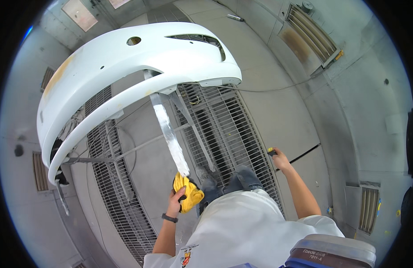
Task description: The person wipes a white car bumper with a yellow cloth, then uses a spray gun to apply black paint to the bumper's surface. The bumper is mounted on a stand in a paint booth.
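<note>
My left hand [174,201], with a dark band at the wrist, grips a bunched yellow fabric bundle [191,196] with black parts, perhaps work gloves. The bundle is by the lower end of a white-coated stand leg [167,129]. Off to the right, my right hand [281,160] is closed around a small yellow and black object [271,151]; its kind is too small to make out. A white car bumper cover [171,60] rests on the stand in front of me, apart from both hands. An orange-tan patch shows on its left side.
Metal floor gratings [235,129] run under the stand and near my feet. A thin hose [278,90] crosses the floor to the right wall. Vents [311,35] sit in the walls. A lidded container [333,250] with dark contents shows at the lower right. A small cylinder [235,18] lies far back.
</note>
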{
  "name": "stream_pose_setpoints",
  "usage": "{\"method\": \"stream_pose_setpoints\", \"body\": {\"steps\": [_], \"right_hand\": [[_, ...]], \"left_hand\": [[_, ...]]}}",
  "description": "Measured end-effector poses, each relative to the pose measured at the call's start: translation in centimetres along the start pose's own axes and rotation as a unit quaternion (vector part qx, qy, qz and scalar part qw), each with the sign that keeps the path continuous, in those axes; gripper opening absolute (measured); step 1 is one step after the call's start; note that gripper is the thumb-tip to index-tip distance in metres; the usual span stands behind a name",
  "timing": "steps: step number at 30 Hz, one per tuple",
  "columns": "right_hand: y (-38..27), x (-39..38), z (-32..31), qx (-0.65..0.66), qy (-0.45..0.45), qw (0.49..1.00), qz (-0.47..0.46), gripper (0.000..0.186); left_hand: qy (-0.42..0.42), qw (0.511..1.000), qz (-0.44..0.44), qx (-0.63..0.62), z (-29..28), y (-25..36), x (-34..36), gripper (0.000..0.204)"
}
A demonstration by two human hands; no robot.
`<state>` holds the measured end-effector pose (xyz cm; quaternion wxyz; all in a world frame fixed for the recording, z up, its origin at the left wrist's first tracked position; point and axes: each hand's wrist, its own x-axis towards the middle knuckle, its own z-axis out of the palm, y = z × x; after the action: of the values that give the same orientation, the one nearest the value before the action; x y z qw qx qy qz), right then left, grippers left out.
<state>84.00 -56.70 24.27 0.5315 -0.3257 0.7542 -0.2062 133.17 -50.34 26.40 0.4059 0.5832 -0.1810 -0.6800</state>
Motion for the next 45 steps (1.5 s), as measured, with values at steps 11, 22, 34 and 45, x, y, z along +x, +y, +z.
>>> {"method": "stream_pose_setpoints", "body": {"steps": [11, 22, 34, 45], "right_hand": [[-26.8, -0.5, 15.3, -0.151, 0.011, 0.823, -0.548, 0.072], [-38.1, 1.4, 20.7, -0.253, -0.025, 0.751, -0.610, 0.088], [-39.8, 1.8, 18.8, -0.304, 0.068, 0.769, -0.558, 0.081], [-39.2, 0.6, 21.0, -0.242, -0.033, 0.738, -0.630, 0.083]], "left_hand": [[0.054, 0.996, 0.066, -0.011, -2.6, 10.5, 5.5, 0.050], [0.052, 0.998, -0.008, -0.044, -0.3, 11.9, 5.4, 0.056], [0.006, 0.998, -0.012, -0.061, -0.4, 12.4, 6.8, 0.061], [0.065, 0.997, -0.012, -0.048, 0.0, 11.8, 6.4, 0.051]]}}
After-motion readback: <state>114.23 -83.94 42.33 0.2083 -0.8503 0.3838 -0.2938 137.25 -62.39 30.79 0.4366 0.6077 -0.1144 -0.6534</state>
